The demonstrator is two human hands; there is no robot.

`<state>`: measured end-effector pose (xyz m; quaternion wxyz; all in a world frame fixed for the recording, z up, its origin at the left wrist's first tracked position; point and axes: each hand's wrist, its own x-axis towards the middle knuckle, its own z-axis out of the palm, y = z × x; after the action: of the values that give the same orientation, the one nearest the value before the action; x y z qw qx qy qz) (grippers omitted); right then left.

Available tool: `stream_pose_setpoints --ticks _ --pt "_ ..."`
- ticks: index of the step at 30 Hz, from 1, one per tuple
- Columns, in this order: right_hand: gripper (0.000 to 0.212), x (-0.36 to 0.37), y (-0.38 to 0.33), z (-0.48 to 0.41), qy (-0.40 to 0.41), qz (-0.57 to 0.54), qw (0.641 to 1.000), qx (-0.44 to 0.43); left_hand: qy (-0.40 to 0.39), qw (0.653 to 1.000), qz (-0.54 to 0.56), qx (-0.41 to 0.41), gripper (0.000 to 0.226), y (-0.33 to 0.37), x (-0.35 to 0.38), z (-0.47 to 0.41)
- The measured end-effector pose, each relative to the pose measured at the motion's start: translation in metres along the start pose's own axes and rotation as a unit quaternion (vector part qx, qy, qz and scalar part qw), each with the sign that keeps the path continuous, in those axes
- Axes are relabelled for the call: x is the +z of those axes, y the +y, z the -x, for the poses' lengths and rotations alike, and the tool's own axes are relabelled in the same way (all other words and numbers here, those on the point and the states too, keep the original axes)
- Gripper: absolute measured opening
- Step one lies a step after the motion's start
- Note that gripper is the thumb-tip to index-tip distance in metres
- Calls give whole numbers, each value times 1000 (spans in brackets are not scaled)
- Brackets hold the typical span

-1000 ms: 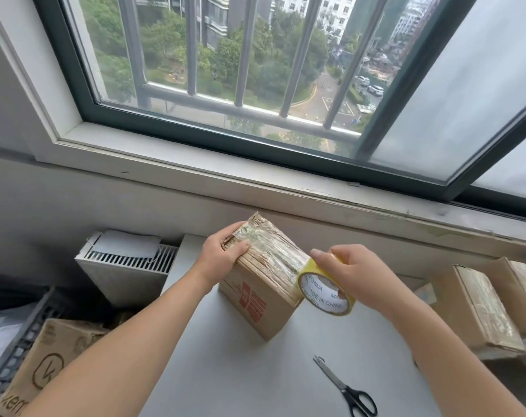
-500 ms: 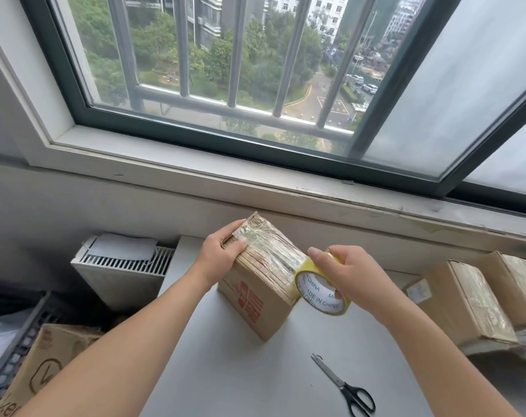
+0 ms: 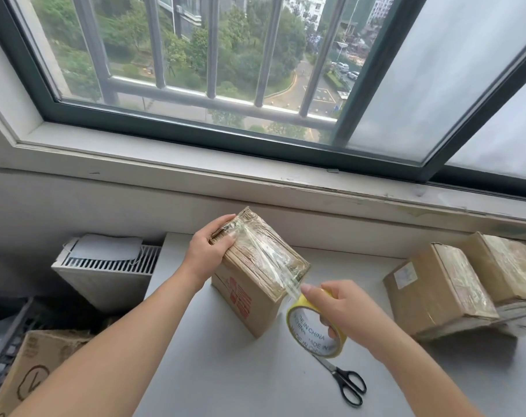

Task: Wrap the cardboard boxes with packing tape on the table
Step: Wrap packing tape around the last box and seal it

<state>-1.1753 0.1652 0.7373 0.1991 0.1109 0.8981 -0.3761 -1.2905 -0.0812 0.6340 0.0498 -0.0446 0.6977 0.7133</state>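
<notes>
The box (image 3: 255,284) is standing on the counter (image 3: 225,371), with the left hand (image 3: 209,251) gripping its far top edge. The right hand (image 3: 343,311) is clutching the roll (image 3: 308,335) just off the box's near-right corner, and the strip (image 3: 267,254) is running lengthwise along the top between them.

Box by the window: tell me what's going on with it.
A person is taping the cardboard box, which stands on the table. The left hand grips its far top corner, and the right hand holds the tape roll. A strip of clear tape runs taut from the box's top down to the roll. Scissors lie untouched near the roll. Two taped boxes sit at the right.
</notes>
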Motion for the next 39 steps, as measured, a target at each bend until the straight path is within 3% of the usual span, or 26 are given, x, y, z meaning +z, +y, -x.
stream_pose_setpoints --ticks 9,14,18,20,21,23,24,26,30,36,39 --pt "58 10 24 -4 58 33 998 -22 -23 1000 13 -11 41 0 2 1" --pt "48 31 31 -18 74 44 996 -29 -59 998 11 -26 44 3 1 -3" --pt "44 42 41 -25 62 -21 997 -41 -101 994 -39 -23 49 4 -7 -4" --pt "43 42 43 -25 61 -24 997 -49 -119 985 -124 12 59 6 -12 -6" --pt "42 42 44 -25 60 -28 996 -52 -124 965 -225 50 66 9 -15 -8" --pt "40 41 41 -26 50 -36 997 -51 -138 858 -477 131 84 11 -14 -10" --pt "40 42 39 -27 43 -39 997 -48 -149 803 -557 153 91 11 -11 -8" --pt "38 45 36 -27 33 -50 997 -46 -163 745 -620 183 102 12 -1 1" --pt "35 44 36 -26 37 -62 996 -44 -188 719 -626 237 99 11 -1 12" --pt "37 36 34 -24 19 -72 997 -37 -188 694 -551 425 74 -4 0 31" --pt "35 39 31 -24 29 -46 998 -44 -182 701 -545 422 72 -6 -1 31"
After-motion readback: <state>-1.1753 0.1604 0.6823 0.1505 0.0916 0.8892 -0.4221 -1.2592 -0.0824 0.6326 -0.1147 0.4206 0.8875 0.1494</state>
